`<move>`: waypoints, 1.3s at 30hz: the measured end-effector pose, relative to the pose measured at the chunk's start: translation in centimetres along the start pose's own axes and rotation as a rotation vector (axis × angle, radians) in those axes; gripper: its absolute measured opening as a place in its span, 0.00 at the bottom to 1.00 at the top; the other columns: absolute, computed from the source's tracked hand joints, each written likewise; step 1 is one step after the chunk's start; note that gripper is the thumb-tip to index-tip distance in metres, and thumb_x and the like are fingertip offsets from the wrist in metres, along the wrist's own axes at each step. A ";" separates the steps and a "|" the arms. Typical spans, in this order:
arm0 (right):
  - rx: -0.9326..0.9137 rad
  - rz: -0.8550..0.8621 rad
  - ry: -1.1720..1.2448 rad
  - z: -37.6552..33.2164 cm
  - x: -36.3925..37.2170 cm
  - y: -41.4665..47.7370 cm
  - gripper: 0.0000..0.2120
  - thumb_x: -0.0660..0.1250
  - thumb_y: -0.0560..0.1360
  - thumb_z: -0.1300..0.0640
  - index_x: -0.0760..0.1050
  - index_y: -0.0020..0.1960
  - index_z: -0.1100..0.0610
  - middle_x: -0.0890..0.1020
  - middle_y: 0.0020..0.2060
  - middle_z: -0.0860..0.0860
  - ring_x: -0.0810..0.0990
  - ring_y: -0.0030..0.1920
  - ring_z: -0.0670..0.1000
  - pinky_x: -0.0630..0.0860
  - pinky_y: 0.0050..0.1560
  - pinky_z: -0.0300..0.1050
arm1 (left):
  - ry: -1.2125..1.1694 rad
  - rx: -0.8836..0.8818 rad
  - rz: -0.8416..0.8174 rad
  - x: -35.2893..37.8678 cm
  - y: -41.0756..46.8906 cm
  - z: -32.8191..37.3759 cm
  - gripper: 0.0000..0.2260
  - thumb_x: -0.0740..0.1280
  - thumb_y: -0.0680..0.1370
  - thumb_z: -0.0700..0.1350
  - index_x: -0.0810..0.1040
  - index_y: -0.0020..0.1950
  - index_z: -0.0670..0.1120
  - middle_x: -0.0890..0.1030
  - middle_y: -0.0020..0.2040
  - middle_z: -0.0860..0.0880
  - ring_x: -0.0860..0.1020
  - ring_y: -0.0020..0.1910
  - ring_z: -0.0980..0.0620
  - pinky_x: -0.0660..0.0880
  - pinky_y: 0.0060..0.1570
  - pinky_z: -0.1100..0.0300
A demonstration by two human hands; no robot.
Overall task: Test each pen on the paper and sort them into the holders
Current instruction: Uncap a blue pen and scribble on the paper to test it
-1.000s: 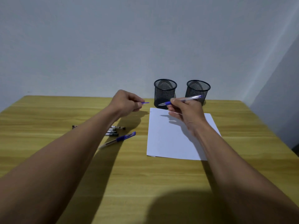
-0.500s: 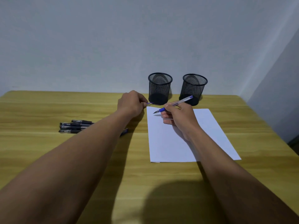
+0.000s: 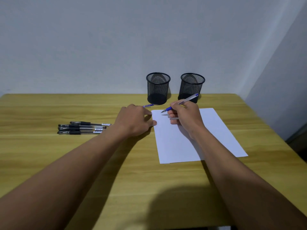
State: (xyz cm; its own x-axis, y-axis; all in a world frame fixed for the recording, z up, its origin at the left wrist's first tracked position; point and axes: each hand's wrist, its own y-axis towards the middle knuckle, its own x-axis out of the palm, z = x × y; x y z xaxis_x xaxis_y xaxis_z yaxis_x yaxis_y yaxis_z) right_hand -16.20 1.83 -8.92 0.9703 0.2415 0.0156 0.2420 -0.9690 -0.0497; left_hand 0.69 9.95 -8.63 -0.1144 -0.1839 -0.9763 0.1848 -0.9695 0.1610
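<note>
My right hand (image 3: 186, 118) grips a blue pen (image 3: 182, 102) in a writing hold. Its uncapped tip hovers just over the top left corner of the white paper (image 3: 216, 135). My left hand (image 3: 135, 121) rests on the table, with thumb and forefinger touching the paper's left edge. The pen's purple cap (image 3: 148, 105) lies just beyond its knuckles, by the left holder's base. Two empty black mesh holders, the left (image 3: 158, 87) and the right (image 3: 191, 87), stand behind the paper. Several black-capped pens (image 3: 81, 128) lie side by side at the left.
A wooden table (image 3: 116, 171) carries everything and ends at a plain wall behind the holders. Its right edge drops off near a second wall. My forearms stretch across the near half.
My left hand has come down from beside the left holder onto the paper's left edge, leaving the cap by the holder. My right hand has lowered the pen tip towards the paper.
</note>
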 end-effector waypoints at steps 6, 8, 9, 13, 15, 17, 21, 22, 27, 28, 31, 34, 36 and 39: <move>-0.096 -0.039 -0.122 0.1 1.2 0.9 0.06 0.71 0.77 0.61 0.81 0.48 0.65 0.80 0.33 0.55 0.78 0.33 0.52 0.76 0.33 0.48 | 0.038 0.027 -0.071 -0.2 -0.2 0.5 0.17 0.62 0.77 0.63 0.79 0.57 0.55 0.82 0.58 0.49 0.77 0.56 0.44 0.74 0.49 0.52; -0.110 -0.055 -0.172 0.3 1.8 1.3 0.05 0.72 0.75 0.61 0.81 0.46 0.63 0.80 0.33 0.55 0.78 0.34 0.52 0.77 0.33 0.48 | 0.026 0.024 -0.101 -0.4 -0.2 0.6 0.19 0.62 0.77 0.62 0.79 0.61 0.53 0.81 0.61 0.49 0.77 0.58 0.44 0.75 0.52 0.51; -0.111 -0.065 -0.171 0.5 2.0 1.5 0.04 0.72 0.74 0.62 0.80 0.45 0.62 0.80 0.32 0.56 0.78 0.34 0.53 0.76 0.32 0.48 | 0.029 0.028 -0.113 -0.3 -0.2 0.6 0.19 0.62 0.78 0.62 0.79 0.61 0.53 0.81 0.61 0.49 0.77 0.58 0.45 0.76 0.52 0.51; -0.102 -0.075 -0.154 1.2 2.1 2.4 0.03 0.71 0.74 0.63 0.77 0.44 0.61 0.79 0.32 0.57 0.76 0.32 0.54 0.74 0.31 0.47 | 0.067 0.031 -0.170 -0.1 0.0 0.5 0.21 0.59 0.79 0.62 0.76 0.64 0.51 0.79 0.61 0.48 0.77 0.58 0.44 0.75 0.50 0.52; -0.102 -0.075 -0.205 1.3 1.9 2.5 0.04 0.71 0.75 0.61 0.78 0.45 0.62 0.80 0.32 0.57 0.77 0.32 0.53 0.74 0.30 0.46 | 0.088 0.024 -0.187 -0.3 0.1 0.6 0.23 0.58 0.79 0.63 0.75 0.67 0.50 0.77 0.65 0.47 0.76 0.61 0.43 0.75 0.54 0.50; -0.099 -0.077 -0.228 1.2 1.8 2.5 0.06 0.71 0.76 0.60 0.79 0.46 0.63 0.80 0.31 0.56 0.76 0.30 0.52 0.73 0.28 0.44 | 0.100 0.023 -0.198 -0.4 0.2 0.6 0.24 0.58 0.79 0.63 0.74 0.69 0.50 0.76 0.67 0.47 0.75 0.63 0.43 0.75 0.57 0.48; -0.116 -0.074 -0.234 1.4 1.9 2.8 0.08 0.71 0.75 0.59 0.80 0.45 0.64 0.80 0.29 0.55 0.75 0.27 0.51 0.70 0.27 0.43 | 0.127 0.026 -0.219 -0.5 0.3 0.7 0.25 0.58 0.80 0.64 0.73 0.70 0.50 0.75 0.69 0.46 0.75 0.64 0.43 0.75 0.58 0.48; -0.119 -0.072 -0.234 1.5 2.0 2.8 0.08 0.71 0.75 0.59 0.80 0.45 0.64 0.80 0.29 0.55 0.75 0.28 0.51 0.71 0.28 0.44 | 0.128 0.027 -0.216 -0.5 0.3 0.8 0.25 0.58 0.79 0.64 0.74 0.69 0.50 0.75 0.69 0.47 0.75 0.63 0.43 0.75 0.58 0.48; -0.141 -0.081 -0.256 2.3 1.9 3.0 0.07 0.72 0.72 0.58 0.80 0.43 0.63 0.84 0.34 0.61 0.80 0.31 0.54 0.76 0.32 0.48 | 0.137 0.024 -0.206 -0.5 0.2 0.8 0.25 0.58 0.80 0.64 0.73 0.70 0.51 0.75 0.69 0.47 0.75 0.64 0.43 0.75 0.58 0.48; -0.153 -0.079 -0.270 2.4 1.9 3.1 0.06 0.72 0.71 0.58 0.80 0.42 0.62 0.84 0.34 0.61 0.81 0.31 0.54 0.77 0.33 0.49 | 0.141 0.025 -0.205 -0.5 0.2 0.8 0.25 0.58 0.80 0.64 0.73 0.71 0.51 0.75 0.69 0.47 0.75 0.64 0.43 0.75 0.58 0.48; -0.176 -0.049 -0.285 2.7 2.0 3.3 0.07 0.73 0.74 0.56 0.81 0.44 0.60 0.84 0.34 0.57 0.81 0.32 0.51 0.76 0.32 0.47 | 0.152 0.022 -0.208 -0.5 0.3 0.8 0.26 0.58 0.79 0.64 0.73 0.70 0.50 0.76 0.68 0.47 0.76 0.63 0.44 0.75 0.56 0.50; -0.204 -0.044 -0.322 2.7 2.1 3.3 0.06 0.73 0.73 0.54 0.81 0.43 0.57 0.84 0.34 0.54 0.83 0.35 0.53 0.80 0.35 0.50 | 0.152 0.021 -0.210 -0.4 0.5 0.7 0.26 0.58 0.79 0.64 0.74 0.70 0.50 0.77 0.68 0.47 0.76 0.62 0.44 0.75 0.55 0.50; -0.200 -0.070 -0.319 2.6 2.0 3.2 0.05 0.73 0.70 0.56 0.79 0.39 0.57 0.83 0.32 0.54 0.84 0.35 0.56 0.81 0.36 0.52 | 0.151 0.024 -0.210 -0.3 0.5 0.7 0.26 0.58 0.79 0.64 0.74 0.70 0.51 0.77 0.68 0.46 0.76 0.63 0.43 0.75 0.55 0.50; -0.192 -0.081 -0.293 2.5 2.0 3.0 0.05 0.72 0.69 0.59 0.77 0.38 0.57 0.80 0.31 0.56 0.80 0.32 0.55 0.78 0.34 0.49 | 0.147 0.022 -0.214 -0.2 0.6 0.5 0.26 0.58 0.79 0.65 0.74 0.69 0.51 0.77 0.67 0.46 0.76 0.62 0.42 0.75 0.55 0.49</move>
State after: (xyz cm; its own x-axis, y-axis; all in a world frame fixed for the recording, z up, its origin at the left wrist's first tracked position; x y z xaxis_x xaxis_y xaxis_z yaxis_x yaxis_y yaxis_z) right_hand -13.52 -0.50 -11.55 0.9145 0.2952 -0.2768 0.3398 -0.9316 0.1293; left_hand 0.36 9.30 -8.26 -0.0056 0.0496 -0.9988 0.1504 -0.9874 -0.0499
